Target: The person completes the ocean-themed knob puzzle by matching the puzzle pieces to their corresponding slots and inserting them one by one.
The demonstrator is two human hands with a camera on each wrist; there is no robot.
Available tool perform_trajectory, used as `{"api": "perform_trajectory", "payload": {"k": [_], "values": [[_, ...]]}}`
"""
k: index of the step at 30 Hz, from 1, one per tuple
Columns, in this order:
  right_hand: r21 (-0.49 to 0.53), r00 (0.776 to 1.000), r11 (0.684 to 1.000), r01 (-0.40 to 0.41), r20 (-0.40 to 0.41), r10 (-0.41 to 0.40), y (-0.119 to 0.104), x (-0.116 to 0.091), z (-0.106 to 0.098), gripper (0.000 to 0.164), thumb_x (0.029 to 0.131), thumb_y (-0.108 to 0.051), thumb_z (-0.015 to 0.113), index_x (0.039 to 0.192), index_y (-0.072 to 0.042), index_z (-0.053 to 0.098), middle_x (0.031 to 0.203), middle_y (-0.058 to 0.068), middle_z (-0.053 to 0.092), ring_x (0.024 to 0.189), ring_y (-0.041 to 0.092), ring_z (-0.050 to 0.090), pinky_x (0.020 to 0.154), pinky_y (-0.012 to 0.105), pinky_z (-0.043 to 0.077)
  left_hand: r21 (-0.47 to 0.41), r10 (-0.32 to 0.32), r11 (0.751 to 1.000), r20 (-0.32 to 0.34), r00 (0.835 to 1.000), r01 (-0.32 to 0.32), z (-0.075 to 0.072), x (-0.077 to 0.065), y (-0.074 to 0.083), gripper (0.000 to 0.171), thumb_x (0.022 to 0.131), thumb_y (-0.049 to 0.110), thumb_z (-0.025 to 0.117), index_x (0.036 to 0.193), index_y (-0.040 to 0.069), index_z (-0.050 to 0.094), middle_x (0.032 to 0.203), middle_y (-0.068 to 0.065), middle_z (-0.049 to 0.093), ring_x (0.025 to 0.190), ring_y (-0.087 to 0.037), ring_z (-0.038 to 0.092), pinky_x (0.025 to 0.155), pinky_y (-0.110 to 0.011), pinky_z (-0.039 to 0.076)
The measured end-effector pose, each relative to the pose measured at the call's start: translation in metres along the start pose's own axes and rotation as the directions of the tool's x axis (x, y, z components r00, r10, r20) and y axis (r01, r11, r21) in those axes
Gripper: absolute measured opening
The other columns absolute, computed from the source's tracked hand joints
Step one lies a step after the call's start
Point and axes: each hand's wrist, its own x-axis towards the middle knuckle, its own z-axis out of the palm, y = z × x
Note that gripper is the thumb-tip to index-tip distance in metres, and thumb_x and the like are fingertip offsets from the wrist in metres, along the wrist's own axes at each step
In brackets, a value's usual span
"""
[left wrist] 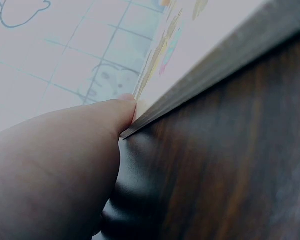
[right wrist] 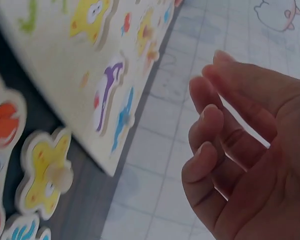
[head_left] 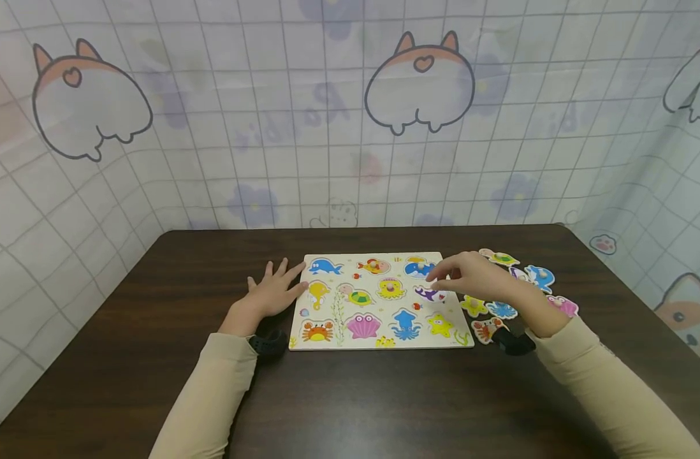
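A pale wooden puzzle board (head_left: 333, 306) with printed sea animals lies flat on the dark table. My left hand (head_left: 268, 294) is spread flat at the board's left side, its fingertips touching the edge; in the left wrist view the thumb (left wrist: 122, 112) meets the board's corner. My right hand (head_left: 470, 273) hovers over the upper right of the board, near the blue whale piece (head_left: 419, 268), its fingers loosely bent with nothing between them. A knob stands on the whale, and the goldfish piece (head_left: 374, 266) and yellow octopus piece (head_left: 391, 289) also sit in the board.
Several loose pieces lie right of the board, partly under the right forearm: a starfish (right wrist: 42, 175), a crab (head_left: 488, 330), a turtle (head_left: 503, 259), a blue squid (head_left: 540, 277) and a pink shell (head_left: 563, 305). A patterned cloth (head_left: 338, 159) hangs behind the table (head_left: 373, 401).
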Motion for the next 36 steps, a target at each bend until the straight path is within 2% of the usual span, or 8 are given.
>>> {"api": "perform_trajectory", "payload": {"k": [3,7,10,11,15,24,30,36], "values": [[0.016,1.000,1.000,0.000,0.006,0.000,0.008,-0.008,-0.003,0.019,0.097,-0.011,0.071,0.113,-0.002,0.077,0.099,0.004,0.076,0.076,0.022,0.061,0.065,0.031,0.051,0.004,-0.004,1.000,0.002,1.000,0.004,-0.001,-0.001,0.000,0.067,0.110,0.049,0.040,0.166,0.019,0.021,0.169,-0.025,0.005,0.151,-0.052,-0.006,0.108,-0.081,-0.004],[0.048,1.000,0.999,-0.016,0.017,0.015,0.020,-0.018,-0.007,0.019,0.098,-0.011,0.071,0.113,-0.002,0.077,0.100,0.005,0.076,0.077,0.023,0.063,0.074,0.036,0.051,0.004,-0.006,1.000,0.007,1.000,0.006,-0.002,-0.001,0.001,0.067,0.110,0.050,0.039,0.166,0.020,0.020,0.169,-0.025,0.004,0.151,-0.053,-0.006,0.108,-0.081,-0.005],[0.086,0.999,0.996,-0.027,0.033,0.025,0.031,-0.026,-0.008,0.021,0.098,-0.011,0.071,0.115,0.000,0.075,0.104,0.007,0.075,0.080,0.023,0.065,0.077,0.034,0.052,0.005,-0.005,1.000,0.007,1.000,0.005,-0.002,0.000,0.001,0.067,0.110,0.050,0.039,0.166,0.020,0.020,0.169,-0.024,0.004,0.151,-0.052,-0.006,0.108,-0.081,-0.005],[0.095,0.999,0.995,-0.036,0.040,0.032,0.034,-0.028,-0.008,0.021,0.098,-0.012,0.071,0.115,0.000,0.075,0.106,0.007,0.075,0.082,0.022,0.065,0.070,0.031,0.054,0.007,-0.003,1.000,0.005,1.000,0.003,-0.003,0.000,0.001,0.067,0.110,0.049,0.039,0.166,0.019,0.021,0.169,-0.025,0.004,0.151,-0.053,-0.006,0.108,-0.081,-0.005],[0.102,0.997,0.993,-0.055,0.052,0.049,0.047,-0.034,-0.008,0.021,0.099,-0.014,0.071,0.115,-0.001,0.075,0.108,0.006,0.075,0.083,0.019,0.066,0.071,0.029,0.055,0.010,-0.003,1.000,0.007,1.000,0.003,-0.003,-0.001,0.002,0.066,0.110,0.049,0.039,0.166,0.019,0.020,0.169,-0.025,0.005,0.151,-0.053,-0.006,0.108,-0.081,-0.004],[0.025,0.997,0.997,-0.070,0.042,0.068,0.061,-0.037,-0.003,0.013,0.094,-0.013,0.075,0.105,-0.005,0.078,0.097,-0.001,0.074,0.075,0.014,0.063,0.066,0.031,0.053,0.003,-0.010,1.000,0.002,1.000,0.010,-0.001,-0.002,0.000,0.066,0.110,0.049,0.040,0.166,0.019,0.022,0.168,-0.025,0.005,0.151,-0.053,-0.005,0.109,-0.081,-0.004],[-0.023,0.995,0.995,-0.092,0.036,0.093,0.064,-0.036,-0.001,0.015,0.093,-0.013,0.076,0.104,-0.004,0.079,0.091,-0.004,0.072,0.073,0.012,0.059,0.065,0.031,0.051,-0.004,-0.008,1.000,-0.001,1.000,0.008,0.000,-0.001,-0.001,0.066,0.110,0.049,0.040,0.166,0.019,0.022,0.169,-0.024,0.005,0.151,-0.052,-0.006,0.108,-0.081,-0.005],[-0.019,0.995,0.995,-0.095,0.041,0.095,0.067,-0.037,0.000,0.015,0.093,-0.012,0.076,0.105,-0.003,0.078,0.092,-0.004,0.072,0.074,0.013,0.058,0.066,0.031,0.052,0.000,-0.003,1.000,-0.007,1.000,0.003,0.000,0.000,-0.002,0.066,0.110,0.049,0.040,0.166,0.019,0.022,0.168,-0.025,0.005,0.151,-0.053,-0.005,0.108,-0.081,-0.005]]}}
